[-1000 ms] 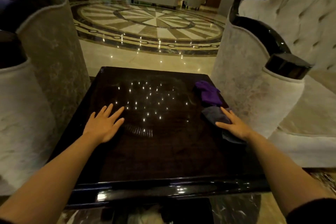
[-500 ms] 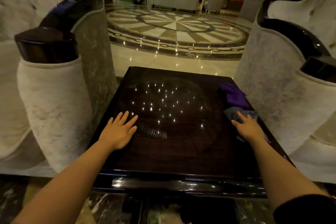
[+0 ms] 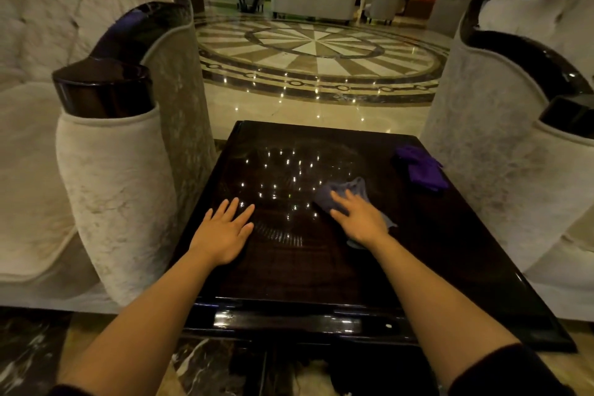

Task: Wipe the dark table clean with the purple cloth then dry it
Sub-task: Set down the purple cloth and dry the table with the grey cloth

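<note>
Grey-blue crumpled cloth (image 3: 348, 191) is being pressed flat under right hand (image 3: 361, 220), fingers spread, on glossy dark wooden table (image 3: 450, 251); left hand (image 3: 225, 231) is being laid open-palmed alongside; purple bunched cloth (image 3: 421, 170) is being left apart at the table's right edge

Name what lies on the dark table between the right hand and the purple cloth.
Nothing: the head view shows only bare glossy dark table between the right hand, pressing a grey cloth, and the crumpled purple cloth.
</note>
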